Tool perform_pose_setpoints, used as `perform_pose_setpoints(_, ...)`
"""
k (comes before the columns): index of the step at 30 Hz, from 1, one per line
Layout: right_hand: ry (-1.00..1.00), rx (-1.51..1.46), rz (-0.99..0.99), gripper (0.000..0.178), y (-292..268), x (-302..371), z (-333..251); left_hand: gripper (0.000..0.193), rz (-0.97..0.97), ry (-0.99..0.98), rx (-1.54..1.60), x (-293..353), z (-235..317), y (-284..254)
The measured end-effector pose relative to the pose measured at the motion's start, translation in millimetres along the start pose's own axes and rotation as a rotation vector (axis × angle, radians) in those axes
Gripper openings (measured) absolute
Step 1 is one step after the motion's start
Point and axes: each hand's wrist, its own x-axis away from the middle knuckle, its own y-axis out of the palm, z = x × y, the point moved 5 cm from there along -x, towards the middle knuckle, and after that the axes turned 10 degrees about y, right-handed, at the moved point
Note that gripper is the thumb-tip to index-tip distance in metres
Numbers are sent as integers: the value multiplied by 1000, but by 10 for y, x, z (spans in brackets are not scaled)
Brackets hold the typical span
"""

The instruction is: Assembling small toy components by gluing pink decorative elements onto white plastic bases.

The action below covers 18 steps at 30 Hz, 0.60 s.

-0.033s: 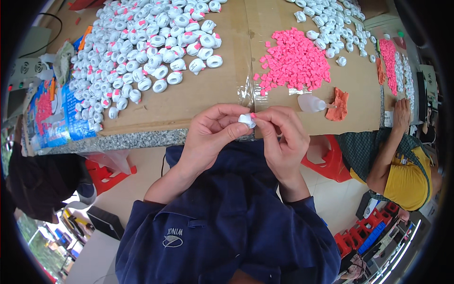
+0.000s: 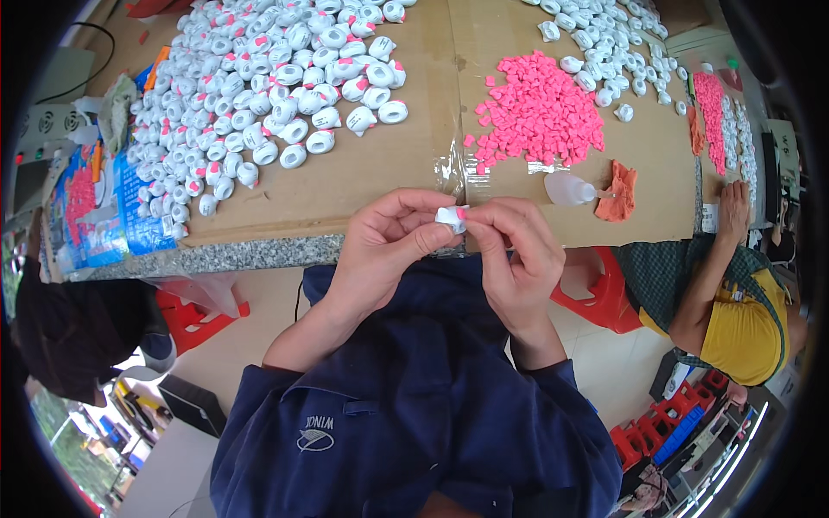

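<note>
Over the table's front edge, my left hand [image 2: 380, 246] pinches a small white plastic ring-like piece [image 2: 445, 217] between thumb and fingers. A tiny pink piece [image 2: 461, 214] sits against its right side. The thumb and forefinger of my right hand [image 2: 520, 250] are closed at that pink piece, partly covering it. Beyond my right hand lies a heap of loose pink pieces [image 2: 544, 112]. Farther left spreads a large pile of white ring-like pieces [image 2: 285, 86], many with pink parts on them.
A translucent squeeze bottle [image 2: 566, 189] lies beside an orange cloth [image 2: 617, 192] on the cardboard-covered table [image 2: 380, 181]. More white pieces [image 2: 596, 43] lie at the back right. A co-worker's arm [image 2: 717, 250] rests at the right; another person [image 2: 78, 328] sits at the left.
The white piece has turned slightly in my fingers, and the pink piece shows lower, against its side. Both hands have stayed nearly in place.
</note>
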Motion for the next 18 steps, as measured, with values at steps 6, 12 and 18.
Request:
perform_pose_setpoints(6,49,-71,-72,10,-72,19,32,25,-51,50,-95,20,32,40)
perform_pose_setpoints(12,171,-198,-154,8,-33,30,169,22,-130,282,-335,26,142,103)
perform_pose_setpoints(18,154,-197,-123,6,22,84,219,19,-147,359,-518,50,192,106)
